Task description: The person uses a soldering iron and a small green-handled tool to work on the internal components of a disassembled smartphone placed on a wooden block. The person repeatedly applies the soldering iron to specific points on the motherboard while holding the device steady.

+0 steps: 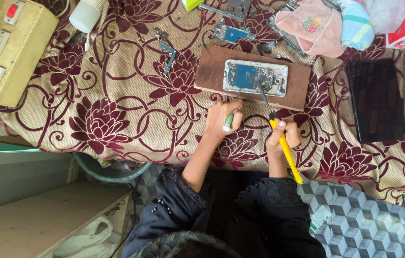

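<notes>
Tablecloth (116, 95), beige with maroon flowers, covers the whole table. Brown wooden board (212, 71) lies near the table's middle, toward the far edge, and carries an opened phone (255, 77), circuit side up. Right hand (283, 138) is closed round a yellow-handled soldering iron (286, 150) whose dark tip rests on the phone's board. Left hand (221, 119) is closed on a slim white-and-green tool (229, 122), its tip at the board's near edge.

Judgement: to do the work well, brace both wrists on the cloth, keep the tip on one joint only, and hold the wooden board from sliding.

Hard to read: the exact joint under the tip is too small to tell; the left tool's kind is unclear, its point hidden by fingers. A dark panel at the right edge and a switch box at the far left corner are cut off.
</notes>
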